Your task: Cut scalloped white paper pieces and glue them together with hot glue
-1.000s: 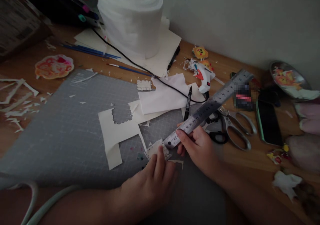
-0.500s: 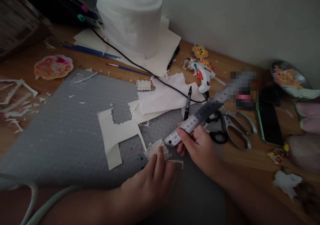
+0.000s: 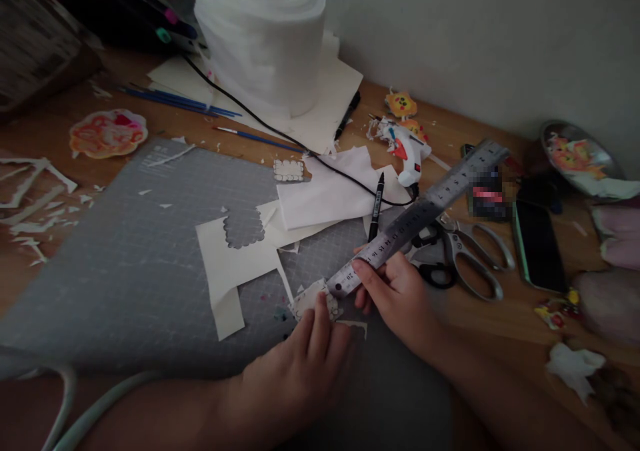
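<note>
Wooden surface [image 3: 480, 317] against a pale wall, low light; grey cutting mat [image 3: 130, 271] covered most of the near area. Left hand [image 3: 300, 364] lay flat on the mat, fingers [image 3: 320, 321] held together and pressing down on a small scalloped paper cutout [image 3: 313, 299]. Right hand [image 3: 400, 294] pinched the near end of a steel ruler [image 3: 420, 214] between thumb and fingers; the ruler's near tip touched the cutout, and its far end rose at an angle toward the right, above the scissors [image 3: 463, 254]. Black marker [image 3: 376, 205] lay just beyond the right hand, on white paper scraps [image 3: 330, 194]. A cream sheet with a scalloped hole [image 3: 233, 257] lay on the mat left of the cutout. White glue gun [image 3: 407, 151] sat further back, its black cord trailing left. Large white paper roll [image 3: 260, 34] stood at the back. Dark phone [image 3: 537, 244] lay right of the scissors.
</note>
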{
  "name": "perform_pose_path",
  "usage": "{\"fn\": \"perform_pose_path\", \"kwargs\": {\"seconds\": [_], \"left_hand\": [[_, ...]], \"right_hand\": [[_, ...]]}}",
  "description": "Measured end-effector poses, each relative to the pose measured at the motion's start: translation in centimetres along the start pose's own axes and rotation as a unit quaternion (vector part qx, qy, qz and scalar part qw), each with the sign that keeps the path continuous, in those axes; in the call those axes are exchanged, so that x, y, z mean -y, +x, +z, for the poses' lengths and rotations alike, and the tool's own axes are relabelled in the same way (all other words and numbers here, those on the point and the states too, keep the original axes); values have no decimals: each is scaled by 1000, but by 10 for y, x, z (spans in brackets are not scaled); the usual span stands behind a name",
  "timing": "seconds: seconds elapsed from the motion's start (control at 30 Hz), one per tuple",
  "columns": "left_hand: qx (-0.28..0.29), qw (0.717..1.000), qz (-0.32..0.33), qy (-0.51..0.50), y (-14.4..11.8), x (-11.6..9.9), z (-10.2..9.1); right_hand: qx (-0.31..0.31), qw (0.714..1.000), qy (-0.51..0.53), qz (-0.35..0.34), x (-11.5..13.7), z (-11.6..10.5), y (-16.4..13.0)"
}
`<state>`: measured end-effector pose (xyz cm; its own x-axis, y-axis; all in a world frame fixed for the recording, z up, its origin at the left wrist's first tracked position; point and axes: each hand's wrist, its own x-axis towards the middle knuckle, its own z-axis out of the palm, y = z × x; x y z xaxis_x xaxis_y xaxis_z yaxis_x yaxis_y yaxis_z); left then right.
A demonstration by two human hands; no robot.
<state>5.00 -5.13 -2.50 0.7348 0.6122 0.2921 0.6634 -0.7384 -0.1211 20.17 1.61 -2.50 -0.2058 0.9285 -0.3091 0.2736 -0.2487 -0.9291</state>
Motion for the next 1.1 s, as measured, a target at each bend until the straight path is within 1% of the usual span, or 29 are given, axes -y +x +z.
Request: {"fn": "perform_pose_path", "kwargs": {"seconds": [0.2,0.4,0.5,0.63,0.83,1.1], "left_hand": [[11,1000,5,2,0,0,-1],[0,1000,2,4,0,0,-1],[5,1000,-2,5,0,1,-1],[-3,1000,-3,11,0,1,-1],[17,1000,1,4,-1,0,-1],[8,1000,-10,-9,-1,-1,0]], "right_hand": [[2,1000,-7,6,0,0,-1],[2,1000,-15,20,1,0,-1],[7,1000,-10,16,1,0,0],[9,1000,-6,9,1,0,0],[7,1000,-14,10,2,-1,0],[13,999,-37,21,1,-1,-2]]}}
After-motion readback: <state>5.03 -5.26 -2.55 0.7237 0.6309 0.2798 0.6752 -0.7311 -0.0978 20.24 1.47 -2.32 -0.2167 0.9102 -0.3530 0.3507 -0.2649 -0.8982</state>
